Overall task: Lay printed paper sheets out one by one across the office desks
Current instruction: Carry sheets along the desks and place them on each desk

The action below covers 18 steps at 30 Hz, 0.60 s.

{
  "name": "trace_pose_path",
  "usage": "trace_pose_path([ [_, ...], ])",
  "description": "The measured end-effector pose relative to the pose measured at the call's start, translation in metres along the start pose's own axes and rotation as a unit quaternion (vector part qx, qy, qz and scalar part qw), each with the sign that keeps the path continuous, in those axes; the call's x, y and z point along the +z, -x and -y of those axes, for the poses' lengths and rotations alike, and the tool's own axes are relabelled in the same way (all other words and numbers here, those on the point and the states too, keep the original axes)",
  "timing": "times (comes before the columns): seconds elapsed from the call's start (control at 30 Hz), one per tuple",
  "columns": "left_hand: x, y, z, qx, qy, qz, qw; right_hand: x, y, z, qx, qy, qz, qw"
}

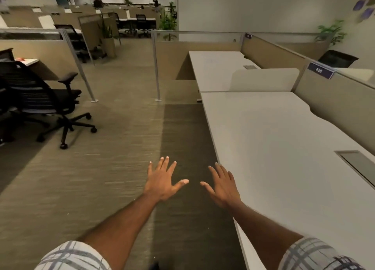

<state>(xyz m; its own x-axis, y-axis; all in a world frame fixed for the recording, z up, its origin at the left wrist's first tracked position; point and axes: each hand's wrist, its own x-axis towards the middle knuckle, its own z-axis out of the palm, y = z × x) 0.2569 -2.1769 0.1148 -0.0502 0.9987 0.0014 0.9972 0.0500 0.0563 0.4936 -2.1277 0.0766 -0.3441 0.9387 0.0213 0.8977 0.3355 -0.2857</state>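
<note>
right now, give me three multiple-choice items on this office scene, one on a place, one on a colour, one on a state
1. Where is the near desk relative to the person?
A. on their right
B. on their left
C. behind a plant

2. What colour is the office chair on the left?
A. red
B. black
C. white

3. What state are the left hand and right hand in?
A. gripping paper
B. closed fists
C. open and empty

Answers: 1 A, the desk runs along the right side; 2 B, seat and frame are black; 3 C, fingers are spread, holding nothing.
</note>
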Motion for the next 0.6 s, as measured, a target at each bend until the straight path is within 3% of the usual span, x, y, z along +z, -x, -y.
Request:
trace_pose_path([
  [0.6,0.006,-0.353,0.129,0.067,0.012,0.008,0.998,0.01,-0.345,0.015,0.049,0.034,0.0,0.998],
])
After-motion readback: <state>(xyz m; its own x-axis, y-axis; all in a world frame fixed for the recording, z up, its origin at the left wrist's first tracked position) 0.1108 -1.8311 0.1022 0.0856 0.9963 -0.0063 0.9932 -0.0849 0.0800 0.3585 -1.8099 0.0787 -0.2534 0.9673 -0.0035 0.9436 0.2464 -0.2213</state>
